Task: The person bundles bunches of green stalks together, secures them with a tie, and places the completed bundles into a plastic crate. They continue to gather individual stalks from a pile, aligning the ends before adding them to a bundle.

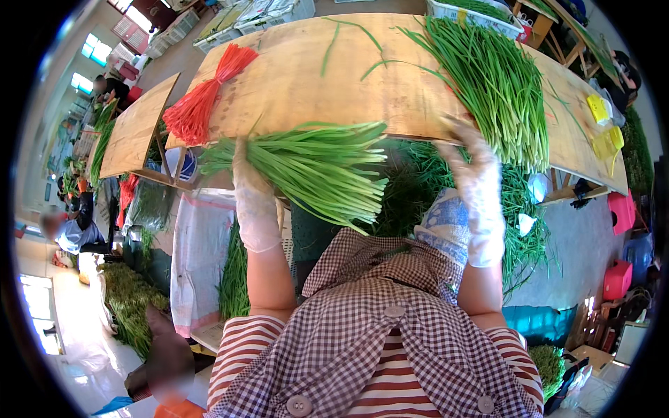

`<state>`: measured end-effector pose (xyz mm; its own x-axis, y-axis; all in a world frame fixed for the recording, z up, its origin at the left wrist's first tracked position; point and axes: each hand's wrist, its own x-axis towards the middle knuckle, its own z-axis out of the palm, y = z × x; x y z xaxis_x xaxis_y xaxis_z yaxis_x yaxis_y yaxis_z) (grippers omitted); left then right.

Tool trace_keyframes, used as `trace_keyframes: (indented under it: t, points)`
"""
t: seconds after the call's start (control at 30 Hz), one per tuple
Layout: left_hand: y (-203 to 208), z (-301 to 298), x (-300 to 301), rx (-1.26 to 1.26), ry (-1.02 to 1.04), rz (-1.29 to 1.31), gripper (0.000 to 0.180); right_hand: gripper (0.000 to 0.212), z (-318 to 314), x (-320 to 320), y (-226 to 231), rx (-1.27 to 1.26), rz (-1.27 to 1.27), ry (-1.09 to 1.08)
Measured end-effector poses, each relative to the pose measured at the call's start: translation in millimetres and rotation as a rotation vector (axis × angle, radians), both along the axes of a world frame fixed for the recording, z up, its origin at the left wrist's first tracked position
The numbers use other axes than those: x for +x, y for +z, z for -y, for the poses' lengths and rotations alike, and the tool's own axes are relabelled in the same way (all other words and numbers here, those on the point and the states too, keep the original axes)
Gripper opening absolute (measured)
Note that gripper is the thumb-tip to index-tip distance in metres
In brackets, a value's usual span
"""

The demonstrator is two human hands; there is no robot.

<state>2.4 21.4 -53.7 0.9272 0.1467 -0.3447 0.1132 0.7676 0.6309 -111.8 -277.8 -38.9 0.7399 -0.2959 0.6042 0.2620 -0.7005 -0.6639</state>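
Observation:
My left hand [252, 198], in a whitish glove, is closed around a bunch of green garlic chives [320, 167]. The pale cut ends fan out to the right, over the table's near edge. My right hand [475, 164], gloved too, has its fingers apart with nothing in them; motion blurs the fingertips. It is nearest to the big pile of garlic chives [488, 90] at the right of the wooden table [293, 76]. A bundle of red-orange ties [209, 94], gathered near its upper end, lies on the table's left side.
Loose green trimmings [523, 237] hang and lie below the table at my right. A white sack [202, 258] stands at my left. Yellow plastic items [606, 139] sit at the table's right end, near pink stools [620, 212]. A co-worker [77, 226] is at far left.

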Motion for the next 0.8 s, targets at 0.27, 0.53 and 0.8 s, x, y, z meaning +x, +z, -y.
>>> trace_keyframes:
  t: [0.27, 0.53, 0.8]
  points:
    - [-2, 18, -6, -0.111, -0.107, 0.147, 0.025, 0.014, -41, 21, -8, 0.397, -0.252, 0.400]
    - [11, 37, -13, -0.092, -0.062, 0.457, 0.029, 0.012, -19, 6, -17, 1.689, 0.036, 0.873]
    - [19, 26, -12, -0.119, 0.076, 0.193, 0.034, 0.020, 9, -14, -17, 0.860, -0.388, 0.272]
